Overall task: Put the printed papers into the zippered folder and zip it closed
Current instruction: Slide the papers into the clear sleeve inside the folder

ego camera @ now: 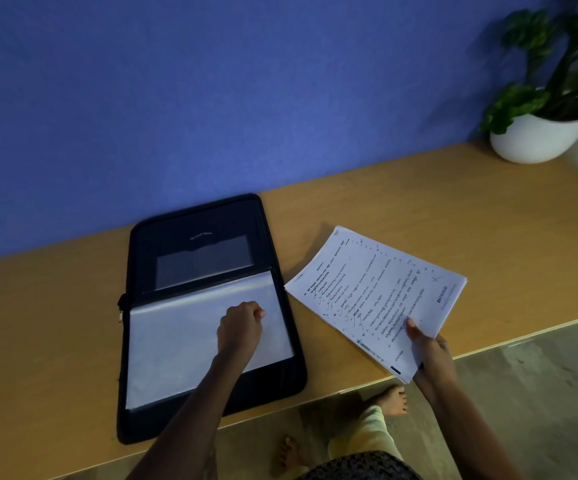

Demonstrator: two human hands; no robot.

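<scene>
A black zippered folder lies open on the wooden table, its lid towards the blue wall. Clear plastic sleeves fill its near half. My left hand rests on the top sleeve with the fingers curled, pinching near the sleeve's right part. To the right, a stack of printed papers sits tilted, partly lifted over the table's front edge. My right hand grips the stack's near corner, thumb on top.
The wooden table runs along a blue wall. A white pot with a green plant stands at the far right. The table's front edge is close to me, with tiled floor and my bare feet below.
</scene>
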